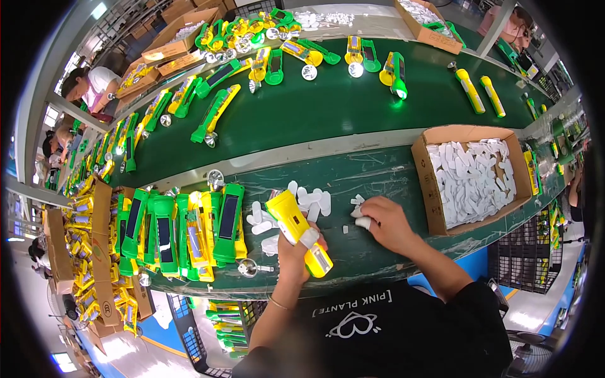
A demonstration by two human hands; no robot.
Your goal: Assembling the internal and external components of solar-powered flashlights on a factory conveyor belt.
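Note:
My left hand [292,257] is wrapped round a yellow flashlight casing [288,215], which is tilted with its wide head up and to the left. A white covering shows on the left thumb, lying across the casing. To the right, my right hand [387,222] is down at the bench, fingers curled together, with white coverings on its fingertips. Small white pieces [357,200] lie right beside those fingers; whatever is pinched between them is hidden. Flat white oval strips [313,200] are spread behind and left of the casing. A loose round reflector [247,268] lies left of my left hand.
Green and yellow flashlights [165,233] stand packed in a row at left, beside a carton of yellow casings [101,252]. A carton of white strips [430,192] is at right. Beyond the ledge, a green conveyor [296,113] carries more flashlights. Other people work at the far left and right.

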